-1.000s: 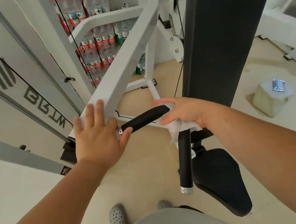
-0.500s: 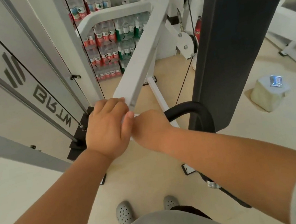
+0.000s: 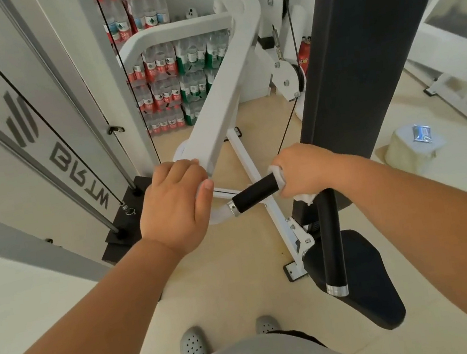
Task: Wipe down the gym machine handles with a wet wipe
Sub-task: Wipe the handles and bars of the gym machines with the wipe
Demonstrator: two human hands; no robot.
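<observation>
The right hand (image 3: 304, 169) had slid back along the handle (image 3: 254, 193), clenching the wipe (image 3: 277, 171) round it; the left hand (image 3: 174, 206) gripped the frame (image 3: 216, 112), steadying it.

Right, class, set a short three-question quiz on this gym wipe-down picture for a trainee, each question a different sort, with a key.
1. True or false: the left hand holds the wet wipe.
2. What does the left hand grip? A. the white frame arm B. the padded seat C. a water bottle
3. Fill in: the right hand wraps the wet wipe round the ___ where the two black handles meet.
Key: 1 false, the right hand holds it. 2 A. 3 bend.
</observation>
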